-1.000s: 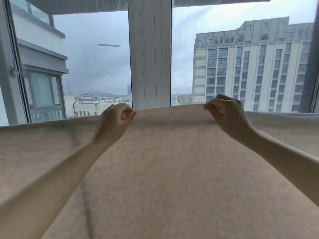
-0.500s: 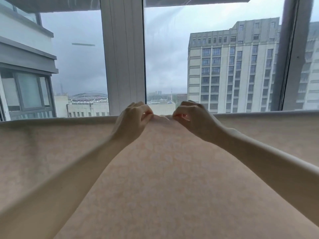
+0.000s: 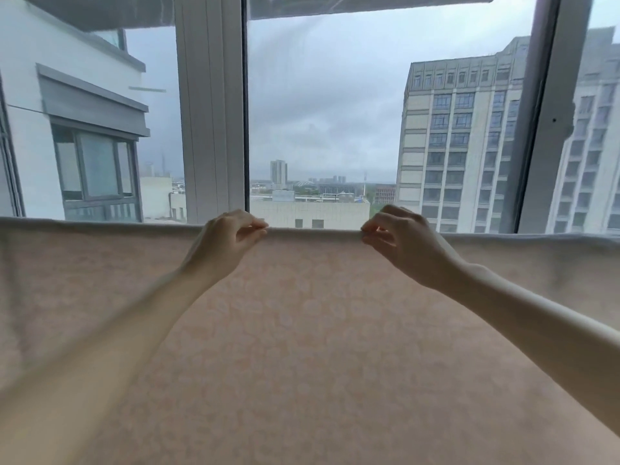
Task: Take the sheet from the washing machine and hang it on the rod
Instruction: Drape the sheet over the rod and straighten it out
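- A pale pink patterned sheet (image 3: 312,347) hangs in front of the person, filling the lower half of the view, its top edge running straight across.
- The left hand (image 3: 223,243) pinches that top edge between thumb and curled fingers.
- The right hand (image 3: 401,245) pinches the same edge, apart from the left hand, a taut stretch of edge between them.
- Beyond both hands is a window (image 3: 322,122), with a white frame post (image 3: 211,112) above the left hand and a tall building (image 3: 463,135) above the right hand.
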The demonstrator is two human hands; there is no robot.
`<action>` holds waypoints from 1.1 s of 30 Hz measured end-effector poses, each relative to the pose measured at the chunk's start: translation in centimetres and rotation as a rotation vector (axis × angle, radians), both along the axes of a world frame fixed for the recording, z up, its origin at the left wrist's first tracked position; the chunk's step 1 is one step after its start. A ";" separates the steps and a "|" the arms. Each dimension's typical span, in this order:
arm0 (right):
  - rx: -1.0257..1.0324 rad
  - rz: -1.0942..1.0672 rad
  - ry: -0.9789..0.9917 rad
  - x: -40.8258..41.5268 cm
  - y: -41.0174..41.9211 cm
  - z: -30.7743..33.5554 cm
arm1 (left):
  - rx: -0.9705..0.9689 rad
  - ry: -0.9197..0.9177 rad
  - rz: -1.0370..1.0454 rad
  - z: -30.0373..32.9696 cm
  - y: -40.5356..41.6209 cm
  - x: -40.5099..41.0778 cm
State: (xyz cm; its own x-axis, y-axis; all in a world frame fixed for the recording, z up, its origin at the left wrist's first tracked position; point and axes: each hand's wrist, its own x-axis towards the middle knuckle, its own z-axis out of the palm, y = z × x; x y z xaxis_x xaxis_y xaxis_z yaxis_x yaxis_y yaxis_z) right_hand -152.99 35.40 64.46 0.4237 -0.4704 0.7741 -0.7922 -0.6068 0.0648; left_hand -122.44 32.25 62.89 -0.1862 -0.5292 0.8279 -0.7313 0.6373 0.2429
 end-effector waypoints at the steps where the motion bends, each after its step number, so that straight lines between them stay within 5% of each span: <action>1: -0.002 0.008 -0.004 -0.3 -0.1 0.0 | 0.007 0.042 -0.015 0.2 0.1 -0.3; 8: -0.009 -0.045 0.028 0.3 -1.1 1.5 | 0.019 0.104 0.042 1.5 0.0 -1.6; 13: -0.094 -0.044 -0.195 1.9 -0.4 3.8 | -0.073 0.331 0.007 3.0 0.5 -2.0; 22: -0.138 0.080 -0.188 2.0 2.2 1.3 | 0.053 -0.012 -0.230 0.6 1.5 -2.7; 29: -0.106 0.042 -0.099 1.1 1.9 1.2 | -0.090 0.098 -0.237 1.5 0.6 -4.6; 33: -0.042 -0.032 0.024 0.0 2.0 0.2 | -0.157 0.002 -0.237 0.0 1.0 -4.3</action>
State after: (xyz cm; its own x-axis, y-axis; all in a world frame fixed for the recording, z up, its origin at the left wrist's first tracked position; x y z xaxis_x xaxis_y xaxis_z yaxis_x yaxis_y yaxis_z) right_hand -153.03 37.41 64.67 0.4276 -0.4509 0.7835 -0.8088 -0.5779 0.1089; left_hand -126.73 33.26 62.91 -0.2874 -0.3363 0.8968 -0.5572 0.8203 0.1290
